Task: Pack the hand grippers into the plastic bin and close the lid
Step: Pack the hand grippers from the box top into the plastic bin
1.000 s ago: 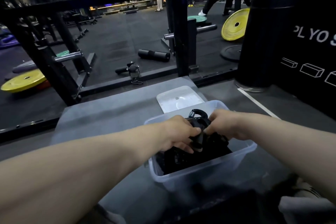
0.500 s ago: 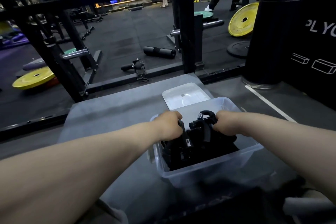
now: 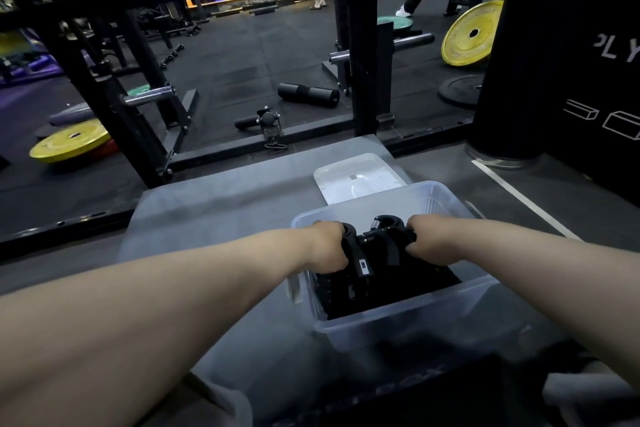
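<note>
In the plastic bin [image 3: 398,321]: both grips on hand grippers [image 3: 391,276].
Detail: left grip [image 3: 328,247] curls round one black handle, right grip [image 3: 430,240] round another; lid [image 3: 356,177] lies on the counter [image 3: 207,208] at the bin's 12 o'clock.

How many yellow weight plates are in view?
2: the left yellow plate lies flat on the floor; the right yellow plate leans farther back. The rack may hide more.
</note>
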Demonstrator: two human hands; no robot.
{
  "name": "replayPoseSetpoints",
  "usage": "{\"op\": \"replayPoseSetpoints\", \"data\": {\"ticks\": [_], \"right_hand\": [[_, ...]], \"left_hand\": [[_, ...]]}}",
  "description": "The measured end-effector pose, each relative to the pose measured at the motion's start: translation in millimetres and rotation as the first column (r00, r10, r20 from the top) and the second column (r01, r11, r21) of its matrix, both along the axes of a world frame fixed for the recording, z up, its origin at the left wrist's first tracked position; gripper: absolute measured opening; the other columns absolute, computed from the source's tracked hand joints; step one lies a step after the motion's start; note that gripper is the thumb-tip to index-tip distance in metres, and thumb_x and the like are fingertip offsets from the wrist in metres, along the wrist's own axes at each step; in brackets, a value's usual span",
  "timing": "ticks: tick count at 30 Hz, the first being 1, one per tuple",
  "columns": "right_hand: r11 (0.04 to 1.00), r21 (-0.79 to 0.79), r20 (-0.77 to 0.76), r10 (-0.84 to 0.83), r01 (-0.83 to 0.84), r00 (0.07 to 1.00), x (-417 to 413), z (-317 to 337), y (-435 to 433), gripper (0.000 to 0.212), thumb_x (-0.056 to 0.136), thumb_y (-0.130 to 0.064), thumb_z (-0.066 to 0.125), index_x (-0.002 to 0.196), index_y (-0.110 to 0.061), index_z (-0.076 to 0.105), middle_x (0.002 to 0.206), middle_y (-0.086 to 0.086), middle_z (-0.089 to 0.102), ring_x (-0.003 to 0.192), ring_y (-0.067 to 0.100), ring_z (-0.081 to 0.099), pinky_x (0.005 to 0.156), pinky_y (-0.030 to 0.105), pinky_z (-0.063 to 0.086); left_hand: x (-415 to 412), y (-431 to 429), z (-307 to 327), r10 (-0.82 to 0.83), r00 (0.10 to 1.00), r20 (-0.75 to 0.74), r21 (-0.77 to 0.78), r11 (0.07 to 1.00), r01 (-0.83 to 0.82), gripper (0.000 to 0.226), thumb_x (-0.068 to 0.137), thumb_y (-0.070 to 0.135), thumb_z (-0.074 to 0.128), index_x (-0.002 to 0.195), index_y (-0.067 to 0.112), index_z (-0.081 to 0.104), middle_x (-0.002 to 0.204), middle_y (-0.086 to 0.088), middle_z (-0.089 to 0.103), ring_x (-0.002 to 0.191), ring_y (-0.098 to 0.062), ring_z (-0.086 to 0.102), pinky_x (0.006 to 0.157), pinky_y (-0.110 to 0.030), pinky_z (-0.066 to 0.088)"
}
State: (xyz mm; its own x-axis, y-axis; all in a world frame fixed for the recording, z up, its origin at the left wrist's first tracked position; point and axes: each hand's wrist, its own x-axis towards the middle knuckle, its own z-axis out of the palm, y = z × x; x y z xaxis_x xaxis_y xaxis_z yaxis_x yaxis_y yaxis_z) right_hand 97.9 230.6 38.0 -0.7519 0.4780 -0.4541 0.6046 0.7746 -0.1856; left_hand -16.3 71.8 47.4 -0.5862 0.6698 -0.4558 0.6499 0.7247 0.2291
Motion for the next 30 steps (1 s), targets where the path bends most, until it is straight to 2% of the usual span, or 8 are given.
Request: {"op": "replayPoseSetpoints", "data": {"ticks": [3, 12, 14, 17, 20, 23, 26, 30], "right_hand": [[0.998, 0.06, 0.054, 0.03, -0.033, 0.998, -2.2, -3.3, -5.1, 0.027, 0.095, -0.016, 0.046, 0.12, -0.01, 0.053, 0.119, 0.01, 0.062, 0.106, 0.027, 0.06, 0.079, 0.028, 0.044], [0.998, 0.054, 0.079, 0.002, -0.007, 0.997, -5.7, -0.2, -9.3, 0.036, 0.098, -0.014, 0.038, 0.132, -0.002, 0.038, 0.127, 0.016, 0.055, 0.092, 0.026, 0.048, 0.077, 0.03, 0.039], [0.999, 0.038, 0.047, -0.03, 0.028, 0.998, -8.7, 0.3, -10.3, 0.039, 0.1, -0.014, 0.034, 0.136, 0.002, 0.03, 0.131, 0.02, 0.051, 0.097, 0.027, 0.047, 0.08, 0.031, 0.036], [0.998, 0.04, -0.047, -0.048, 0.049, 0.998, -14.5, -1.4, -11.4, 0.04, 0.1, -0.023, 0.035, 0.134, -0.003, 0.033, 0.136, 0.019, 0.045, 0.115, 0.035, 0.051, 0.088, 0.037, 0.041], [0.998, 0.057, -0.104, 0.033, -0.027, 0.994, -21.2, -6.3, -18.0, 0.045, 0.1, -0.037, 0.036, 0.136, -0.01, 0.04, 0.144, 0.013, 0.034, 0.126, 0.035, 0.044, 0.102, 0.045, 0.039], [0.993, 0.01, -0.158, 0.117, -0.117, 0.98, -28.6, -9.8, -32.0, 0.048, 0.1, -0.041, 0.035, 0.139, -0.014, 0.041, 0.151, 0.009, 0.03, 0.132, 0.034, 0.039, 0.108, 0.046, 0.035], [0.975, -0.009, -0.17, 0.217, -0.222, 0.961, -34.5, -12.1, -43.9, 0.045, 0.098, -0.042, 0.038, 0.136, -0.018, 0.046, 0.141, 0.007, 0.043, 0.128, 0.03, 0.044, 0.107, 0.045, 0.036], [0.953, 0.016, -0.135, 0.303, -0.304, 0.943, -34.9, -10.7, -53.3, 0.039, 0.096, -0.039, 0.041, 0.129, -0.022, 0.054, 0.128, 0.007, 0.056, 0.118, 0.028, 0.053, 0.102, 0.04, 0.041]], "left_hand": [[1.8, -0.5, -2.3, -0.031, 0.999, 0.011, 0.001, 1.0, 0.031, 0.049, 0.094, 0.02, 0.054, 0.142, 0.023, 0.044, 0.134, -0.009, 0.044, 0.108, -0.029, 0.057, 0.081, -0.027, 0.048], [-0.8, -5.0, -4.7, 0.034, 0.999, 0.016, -0.038, 0.999, -0.034, 0.064, 0.093, 0.032, 0.059, 0.15, 0.019, 0.032, 0.141, -0.01, 0.038, 0.119, -0.029, 0.052, 0.095, -0.033, 0.05], [-1.1, -6.6, -3.6, 0.031, 0.999, 0.019, -0.032, 0.999, -0.03, 0.067, 0.092, 0.034, 0.06, 0.151, 0.02, 0.031, 0.143, -0.009, 0.037, 0.121, -0.03, 0.052, 0.097, -0.034, 0.049], [-2.6, -8.4, -3.7, 0.05, 0.998, 0.036, -0.016, 0.999, -0.049, 0.068, 0.091, 0.036, 0.062, 0.151, 0.023, 0.031, 0.142, -0.007, 0.037, 0.121, -0.029, 0.051, 0.098, -0.034, 0.049], [-7.1, -9.9, -3.8, 0.162, 0.973, 0.163, 0.115, 0.977, -0.181, 0.055, 0.091, 0.03, 0.065, 0.142, 0.019, 0.046, 0.132, -0.004, 0.052, 0.116, -0.024, 0.056, 0.099, -0.034, 0.05], [-13.4, -11.7, -3.1, 0.248, 0.944, 0.218, 0.271, 0.914, -0.303, 0.043, 0.091, 0.018, 0.062, 0.133, 0.016, 0.056, 0.122, -0.003, 0.06, 0.109, -0.021, 0.06, 0.094, -0.029, 0.051], [-15.9, -15.2, -2.0, 0.266, 0.94, 0.216, 0.289, 0.902, -0.321, 0.044, 0.091, 0.013, 0.059, 0.135, 0.017, 0.054, 0.125, -0.005, 0.057, 0.107, -0.02, 0.056, 0.084, -0.024, 0.046], [-16.9, -22.2, -6.5, 0.233, 0.945, 0.23, 0.279, 0.914, -0.294, 0.021, 0.09, 0.01, 0.057, 0.108, 0.019, 0.063, 0.104, -0.006, 0.061, 0.086, -0.02, 0.056, 0.068, -0.024, 0.044]]}}
